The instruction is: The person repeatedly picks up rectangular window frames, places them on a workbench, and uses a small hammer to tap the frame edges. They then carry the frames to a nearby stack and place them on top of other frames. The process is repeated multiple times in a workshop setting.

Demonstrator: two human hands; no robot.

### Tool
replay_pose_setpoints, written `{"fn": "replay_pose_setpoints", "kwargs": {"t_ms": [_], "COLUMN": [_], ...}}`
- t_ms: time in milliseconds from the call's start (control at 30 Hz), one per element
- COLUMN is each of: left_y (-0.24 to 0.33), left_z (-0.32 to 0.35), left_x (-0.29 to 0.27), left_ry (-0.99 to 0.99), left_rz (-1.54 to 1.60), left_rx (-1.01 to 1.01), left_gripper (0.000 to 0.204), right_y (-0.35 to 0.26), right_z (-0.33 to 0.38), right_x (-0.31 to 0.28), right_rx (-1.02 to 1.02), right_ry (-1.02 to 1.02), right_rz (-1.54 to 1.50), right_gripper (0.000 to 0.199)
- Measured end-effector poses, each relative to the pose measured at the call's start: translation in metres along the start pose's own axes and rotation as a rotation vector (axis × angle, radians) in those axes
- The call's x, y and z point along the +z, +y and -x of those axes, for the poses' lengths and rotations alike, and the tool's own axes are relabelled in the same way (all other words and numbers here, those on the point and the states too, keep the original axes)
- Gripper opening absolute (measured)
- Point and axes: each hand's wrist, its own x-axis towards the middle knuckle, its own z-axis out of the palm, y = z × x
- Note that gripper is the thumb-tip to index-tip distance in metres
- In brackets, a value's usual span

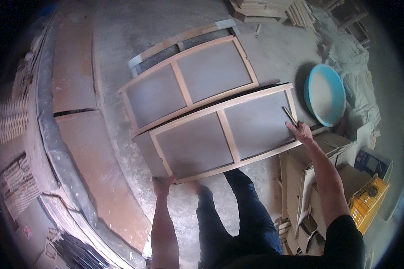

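Observation:
A wooden-framed panel [197, 148] with two grey fields and a middle bar lies tilted across the space in front of me. My left hand [163, 186] is closed on its near left corner. Over its right end, my right hand [300, 132] grips a slim stick-like tool [289, 116], dark with a pale stripe; its exact kind is too small to tell. That hand is also at the panel's edge, but whether it grips the frame is unclear. Just beyond, a second framed panel [155, 96] of the same build lies alongside.
A pale frame piece [184, 38] stands behind the panels. At right are a blue basin [330, 96], cardboard boxes [323, 154] and a yellow crate [368, 199]. Brown boards [98, 166] run along the left, beside stacked wooden parts [13, 119]. More wood [265, 9] is piled at the back.

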Motion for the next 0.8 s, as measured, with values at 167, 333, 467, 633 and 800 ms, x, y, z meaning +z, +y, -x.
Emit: {"fn": "replay_pose_setpoints", "kwargs": {"t_ms": [167,333,467,633,800], "left_y": [-0.010,-0.032,-0.086,-0.169,-0.272], "left_z": [0.010,0.052,0.100,0.202,0.285], "left_x": [-0.007,-0.015,-0.020,-0.042,-0.150], "left_ry": [0.243,0.429,0.380,0.285,0.218], "left_rz": [-0.425,-0.327,-0.244,-0.104,-0.002], "left_rx": [-0.076,0.095,0.208,0.075,-0.098], "left_gripper": [0.145,0.137,0.126,0.115,0.099], "right_y": [-0.040,-0.025,-0.041,-0.060,-0.094], "right_z": [0.039,0.102,0.193,0.305,0.411], "right_x": [-0.020,0.001,0.043,0.127,0.204], "right_rx": [-0.022,-0.163,-0.146,-0.132,-0.329], "right_ry": [0.155,0.513,0.438,0.297,0.159], "right_rz": [0.252,0.253,0.125,0.127,0.048], "right_gripper": [0.086,0.071,0.051,0.040,0.046]}}
